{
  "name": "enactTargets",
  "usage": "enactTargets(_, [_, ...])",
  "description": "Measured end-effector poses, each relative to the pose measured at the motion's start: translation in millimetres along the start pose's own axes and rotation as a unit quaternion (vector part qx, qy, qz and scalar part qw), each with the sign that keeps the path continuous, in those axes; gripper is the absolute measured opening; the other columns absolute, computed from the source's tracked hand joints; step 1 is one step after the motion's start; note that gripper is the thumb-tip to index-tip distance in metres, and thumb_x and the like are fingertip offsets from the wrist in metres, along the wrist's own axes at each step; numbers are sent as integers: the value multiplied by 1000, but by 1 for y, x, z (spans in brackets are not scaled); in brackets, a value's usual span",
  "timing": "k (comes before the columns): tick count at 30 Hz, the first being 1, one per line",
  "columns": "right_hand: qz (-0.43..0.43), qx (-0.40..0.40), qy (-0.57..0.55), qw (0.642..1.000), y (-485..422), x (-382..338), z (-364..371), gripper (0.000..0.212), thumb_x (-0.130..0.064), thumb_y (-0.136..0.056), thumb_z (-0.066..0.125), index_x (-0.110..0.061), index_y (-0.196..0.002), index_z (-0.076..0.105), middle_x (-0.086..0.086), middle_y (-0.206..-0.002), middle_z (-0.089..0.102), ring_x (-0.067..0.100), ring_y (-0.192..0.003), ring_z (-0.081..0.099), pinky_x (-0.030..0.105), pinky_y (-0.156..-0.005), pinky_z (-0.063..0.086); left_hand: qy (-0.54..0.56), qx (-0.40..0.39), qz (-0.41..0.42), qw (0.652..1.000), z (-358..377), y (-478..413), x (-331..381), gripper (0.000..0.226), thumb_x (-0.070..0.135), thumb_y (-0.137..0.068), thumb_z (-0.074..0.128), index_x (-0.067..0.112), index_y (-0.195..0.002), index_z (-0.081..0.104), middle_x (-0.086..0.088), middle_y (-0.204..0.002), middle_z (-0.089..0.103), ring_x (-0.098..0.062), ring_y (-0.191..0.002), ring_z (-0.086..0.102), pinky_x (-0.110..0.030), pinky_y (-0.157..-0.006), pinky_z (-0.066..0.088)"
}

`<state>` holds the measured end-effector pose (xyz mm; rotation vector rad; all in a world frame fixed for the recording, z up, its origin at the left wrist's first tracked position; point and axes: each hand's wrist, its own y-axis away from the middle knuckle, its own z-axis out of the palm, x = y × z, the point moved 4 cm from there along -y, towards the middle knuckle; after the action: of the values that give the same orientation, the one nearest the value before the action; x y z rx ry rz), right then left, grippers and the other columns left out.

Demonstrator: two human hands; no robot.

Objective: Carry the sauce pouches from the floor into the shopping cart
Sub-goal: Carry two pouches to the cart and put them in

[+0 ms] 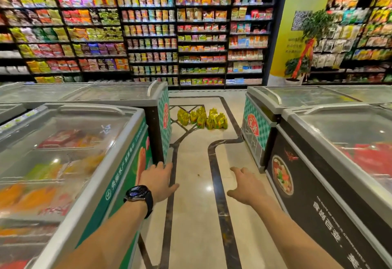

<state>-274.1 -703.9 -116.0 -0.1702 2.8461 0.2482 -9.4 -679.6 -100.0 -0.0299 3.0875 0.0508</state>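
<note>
Several yellow-green sauce pouches (202, 118) stand in a cluster on the floor at the far end of the aisle between two rows of freezers. My left hand (159, 180), with a dark watch on the wrist, is stretched forward with relaxed fingers and holds nothing. My right hand (246, 185) is also stretched forward, fingers loosely spread, empty. Both hands are well short of the pouches. No shopping cart is in view.
A glass-topped chest freezer (118, 147) lines the left side and another freezer (301, 133) lines the right. The marble floor (195, 215) with dark inlay lines runs between them. Stocked shelves (201, 35) fill the back wall, with a potted plant (297, 65) at right.
</note>
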Motion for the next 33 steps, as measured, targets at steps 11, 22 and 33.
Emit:
enactTargets(11, [42,-9,-1,999,-280,-13,-40,84,-42,-82,67,-25,-151,23,8,-150,36,30,-133,42,42,-101,46,2,-45,-7,999,12,-283,-56,65,63,-92,46,23,-142,35,-6,-130,53,-28,-120,53,-45,-99,44])
enactTargets(22, [37,-30,-14,999,-562,15,-39,85,-42,-82,69,-23,-151,23,9,-149,38,30,-132,44,40,-104,44,6,-69,15,997,34,-562,-41,74,65,-92,47,22,-149,29,-9,-142,47,-29,-127,51,-42,-96,49])
enactTargets(33, [17,-94,-53,994,-854,25,-56,84,-37,-79,70,-21,-149,28,11,-151,33,33,-135,41,44,-102,45,28,-104,-18,994,40,-825,-59,66,60,-93,48,22,-145,35,-8,-135,52,-29,-121,54,-42,-95,53])
